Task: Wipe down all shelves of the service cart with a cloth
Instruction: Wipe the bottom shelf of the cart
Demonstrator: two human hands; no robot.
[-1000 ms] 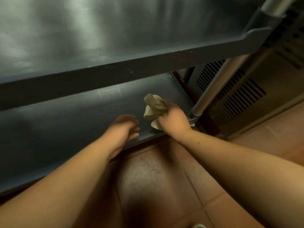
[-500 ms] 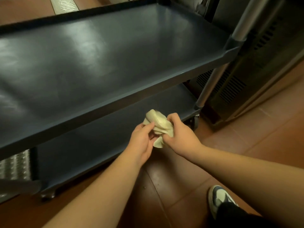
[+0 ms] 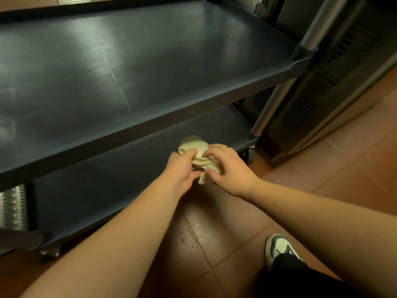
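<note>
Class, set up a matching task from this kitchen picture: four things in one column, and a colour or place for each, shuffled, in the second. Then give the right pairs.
Things
1. cloth
2. cart shelf
3. floor tiles
4. shoe

Descriptions
A. reddish brown, under the cart
B. pale cream, bunched between both hands
C. dark grey, glossy and flat
D. white and dark, at the lower right

Pairs: 1-B, 2-C, 3-A, 4-D

The left hand and right hand both hold the cloth in front of the lower shelf.
</note>
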